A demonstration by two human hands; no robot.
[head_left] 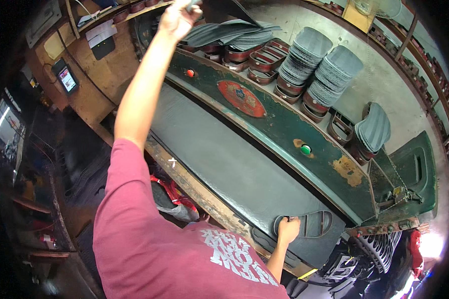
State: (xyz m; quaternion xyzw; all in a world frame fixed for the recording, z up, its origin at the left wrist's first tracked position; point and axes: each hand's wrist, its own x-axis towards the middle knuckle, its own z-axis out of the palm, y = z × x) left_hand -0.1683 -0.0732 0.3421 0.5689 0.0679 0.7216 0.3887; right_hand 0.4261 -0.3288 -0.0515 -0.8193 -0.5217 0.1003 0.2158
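My right hand is closed on the rounded end of a sole-shaped cutting die, a dark metal outline with crossbars. The die rests on the right end of a long dark grey sheet laid along the press bed. Stretched far up to the top edge, my left hand is closed, with a small greyish thing at its fingertips, partly cut off by the frame. Beside that hand lies a loose pile of dark cut sheet pieces.
Behind the bed runs a green press beam with a red button and a green button. On the ledge above stand tall stacks of grey sole pieces on more cutting dies. A phone hangs at the left.
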